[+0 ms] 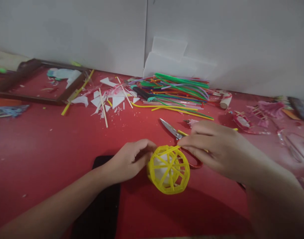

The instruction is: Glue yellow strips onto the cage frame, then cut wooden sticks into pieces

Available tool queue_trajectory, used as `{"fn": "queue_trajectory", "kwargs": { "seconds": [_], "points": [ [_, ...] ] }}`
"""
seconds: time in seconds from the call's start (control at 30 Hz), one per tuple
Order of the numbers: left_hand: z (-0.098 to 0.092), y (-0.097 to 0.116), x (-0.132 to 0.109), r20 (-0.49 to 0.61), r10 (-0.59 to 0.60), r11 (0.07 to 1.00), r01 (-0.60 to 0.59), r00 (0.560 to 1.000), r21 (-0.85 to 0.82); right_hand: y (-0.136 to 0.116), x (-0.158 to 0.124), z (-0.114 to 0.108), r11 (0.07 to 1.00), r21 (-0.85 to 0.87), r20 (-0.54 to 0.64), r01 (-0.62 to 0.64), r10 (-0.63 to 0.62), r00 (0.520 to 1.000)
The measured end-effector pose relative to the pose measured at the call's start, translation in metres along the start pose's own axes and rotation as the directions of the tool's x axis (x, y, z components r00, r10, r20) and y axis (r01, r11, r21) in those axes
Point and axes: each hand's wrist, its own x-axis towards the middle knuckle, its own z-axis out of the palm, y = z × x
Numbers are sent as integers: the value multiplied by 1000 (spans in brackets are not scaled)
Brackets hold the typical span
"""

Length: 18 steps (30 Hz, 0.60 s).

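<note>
A yellow wheel-shaped frame (169, 168), with spokes crossing at its middle and something whitish behind them, is held above the red table. My left hand (134, 159) grips its left side, thumb and fingers closed on the rim. In a pinch, my right hand (209, 142) holds the end of a thin yellow strip (171, 150) that lies across the top of the frame. Scissors (170, 128) with red handles rest on the table just behind, partly covered by my right hand and the frame.
Coloured pipe cleaners (179, 88) are heaped at the back, beside white paper scraps (117, 101) and thin sticks. A dark wooden frame (30, 98) lies at left. Under my left forearm is a black flat object (104, 205). Pink craft pieces (261, 114) lie at right.
</note>
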Motion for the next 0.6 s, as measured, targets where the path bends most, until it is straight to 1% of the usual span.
{"fn": "queue_trajectory", "kwargs": {
  "seconds": [0.13,0.27,0.37,0.47,0.6],
  "points": [
    [3,-3,1,-43,9,996,-13,999,-90,-7,6,11,1000,29,53,1,-3,999],
    [3,-3,1,-28,16,986,-21,999,-165,-12,11,16,1000,4,91,-19,19,996],
    [2,-1,1,-38,12,987,-18,999,-157,-15,14,17,999,-21,84,-30,32,996],
    [2,0,0,-72,12,991,-21,997,-135,-17,17,17,997,-44,63,-62,65,996],
    [2,-1,0,-113,30,984,-49,993,-170,-20,19,18,993,-60,35,-104,106,994]
  ]
}}
